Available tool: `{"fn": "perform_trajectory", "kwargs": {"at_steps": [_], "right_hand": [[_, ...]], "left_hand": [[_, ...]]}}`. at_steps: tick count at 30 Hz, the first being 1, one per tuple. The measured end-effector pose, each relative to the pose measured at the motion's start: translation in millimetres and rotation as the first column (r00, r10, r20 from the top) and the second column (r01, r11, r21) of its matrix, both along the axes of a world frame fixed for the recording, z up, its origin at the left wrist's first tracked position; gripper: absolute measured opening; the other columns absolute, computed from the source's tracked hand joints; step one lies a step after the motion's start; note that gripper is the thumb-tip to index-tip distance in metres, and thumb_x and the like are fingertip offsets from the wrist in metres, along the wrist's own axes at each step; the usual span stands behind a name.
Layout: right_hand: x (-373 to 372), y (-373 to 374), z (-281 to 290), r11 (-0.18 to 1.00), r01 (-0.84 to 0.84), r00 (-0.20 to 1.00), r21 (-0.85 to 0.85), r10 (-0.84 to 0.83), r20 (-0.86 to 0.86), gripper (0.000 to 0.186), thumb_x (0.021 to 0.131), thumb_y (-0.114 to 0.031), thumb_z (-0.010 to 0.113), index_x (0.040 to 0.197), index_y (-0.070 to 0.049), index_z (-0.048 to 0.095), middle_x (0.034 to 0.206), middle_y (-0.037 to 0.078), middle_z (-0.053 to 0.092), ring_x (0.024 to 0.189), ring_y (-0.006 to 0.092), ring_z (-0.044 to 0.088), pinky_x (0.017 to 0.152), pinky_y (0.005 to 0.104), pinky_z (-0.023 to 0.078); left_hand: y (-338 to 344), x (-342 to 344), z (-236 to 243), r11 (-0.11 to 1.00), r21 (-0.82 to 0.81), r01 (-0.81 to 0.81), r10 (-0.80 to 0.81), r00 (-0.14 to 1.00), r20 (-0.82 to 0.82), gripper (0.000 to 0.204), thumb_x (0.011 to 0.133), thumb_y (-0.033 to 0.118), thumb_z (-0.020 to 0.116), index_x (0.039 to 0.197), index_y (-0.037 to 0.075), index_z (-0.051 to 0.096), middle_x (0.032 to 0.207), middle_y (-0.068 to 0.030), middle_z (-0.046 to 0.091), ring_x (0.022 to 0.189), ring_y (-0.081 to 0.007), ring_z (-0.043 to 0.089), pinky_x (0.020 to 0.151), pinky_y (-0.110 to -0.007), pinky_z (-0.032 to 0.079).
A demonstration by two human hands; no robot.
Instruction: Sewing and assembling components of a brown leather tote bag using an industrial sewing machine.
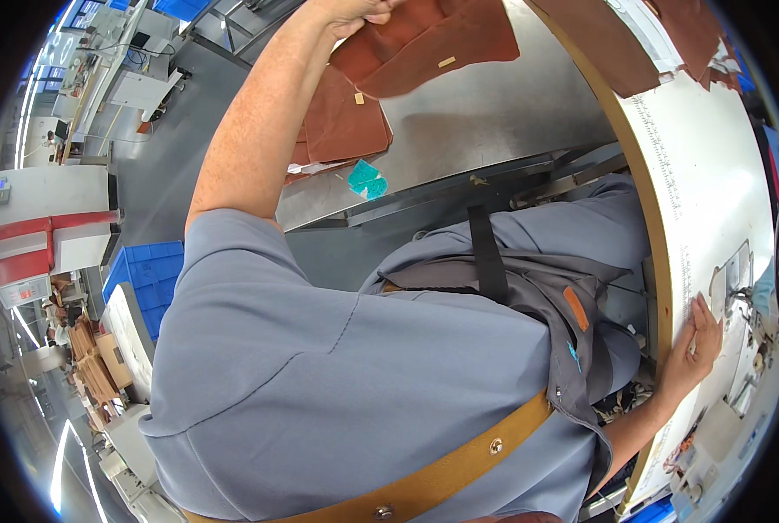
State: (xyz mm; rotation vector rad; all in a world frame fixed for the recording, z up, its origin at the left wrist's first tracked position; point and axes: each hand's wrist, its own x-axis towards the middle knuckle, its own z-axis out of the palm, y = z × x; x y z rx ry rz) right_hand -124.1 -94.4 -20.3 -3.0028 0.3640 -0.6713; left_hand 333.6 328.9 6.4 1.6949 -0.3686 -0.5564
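Observation:
My left hand (354, 13) reaches up to the top of the view, its fingers closed on a brown leather piece (420, 39) with a small pale tab. Beneath that, a stack of brown leather pieces (346, 131) lies on a steel table (485, 122), with a torn turquoise scrap (367, 179) near the edge. My right hand (690, 344) rests with fingers apart on a white work table (712, 166) at the right, beside a metal plate (734, 270) and a printed scale along the table.
More brown leather (598, 44) lies on the white table's far end. A blue crate (142, 279) stands at my left, near stacked brown material (88, 349). White benches and equipment (145, 87) stand across the grey floor. The wooden edge (651, 218) of the white table runs along my right side.

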Motion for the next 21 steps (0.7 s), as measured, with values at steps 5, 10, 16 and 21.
{"fn": "perform_trajectory", "kwargs": {"at_steps": [5,10,16,21], "right_hand": [[-2.3,-1.7,-1.7,0.999,0.012,1.000,0.030,-0.013,0.018,0.028,0.096,0.003,0.055,0.117,-0.002,0.073,0.123,0.010,0.073,0.119,0.0268,0.065,0.115,0.0473,0.039],[-0.6,2.0,-0.6,0.986,0.029,0.997,0.162,-0.040,0.062,0.028,0.097,0.005,0.055,0.118,0.000,0.072,0.123,0.014,0.072,0.116,0.0279,0.065,0.104,0.0404,0.048],[-3.6,3.7,-2.8,0.985,0.034,0.998,0.172,-0.044,0.055,0.029,0.097,0.006,0.054,0.120,0.000,0.072,0.125,0.015,0.071,0.117,0.0283,0.065,0.102,0.0382,0.049],[-4.6,4.6,-6.1,0.984,0.041,0.997,0.173,-0.050,0.050,0.030,0.097,0.006,0.053,0.121,0.000,0.071,0.126,0.015,0.070,0.118,0.0285,0.064,0.102,0.0384,0.049]], "left_hand": [[35.4,2.3,-19.0,0.980,0.152,-0.126,0.052,0.909,0.414,0.026,0.095,0.023,0.076,0.112,0.004,0.069,0.087,0.0026,0.069,0.074,-0.0057,0.060,0.067,-0.023,0.049],[54.8,25.4,-29.2,0.906,0.415,0.083,-0.287,0.842,0.458,0.022,0.091,0.023,0.080,0.098,0.003,0.073,0.090,-0.0022,0.073,0.086,-0.0095,0.064,0.078,-0.028,0.053],[26.5,55.8,-5.1,0.895,0.437,0.083,-0.311,0.820,0.481,0.022,0.090,0.022,0.080,0.100,0.003,0.074,0.090,-0.0027,0.073,0.086,-0.0111,0.064,0.080,-0.030,0.053],[73.8,53.0,-10.8,0.802,0.597,0.029,-0.468,0.651,0.597,0.024,0.092,0.028,0.079,0.098,0.006,0.070,0.083,-0.0014,0.068,0.078,-0.0091,0.062,0.073,-0.027,0.051]]}}
